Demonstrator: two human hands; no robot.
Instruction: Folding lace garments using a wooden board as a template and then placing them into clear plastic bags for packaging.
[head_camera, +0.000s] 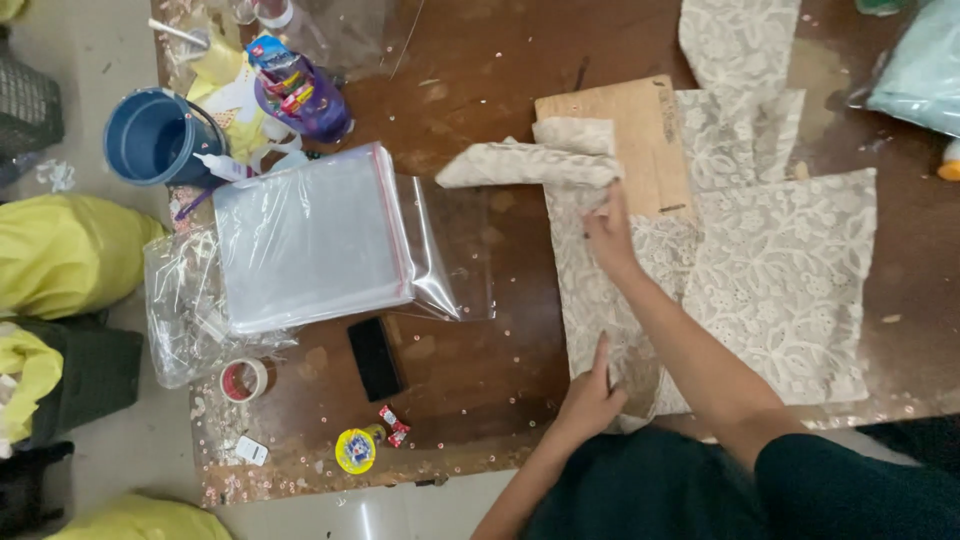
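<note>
Right under both hands' fingers (603, 212): lace fabric (590, 290)

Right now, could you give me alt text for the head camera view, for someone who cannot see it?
A person's right hand folds a strip of cream lace cloth on a brown table while the left hand presses its near end. More lace pieces lie to the right; clear plastic bags, a black phone and tape lie to the left.
</note>
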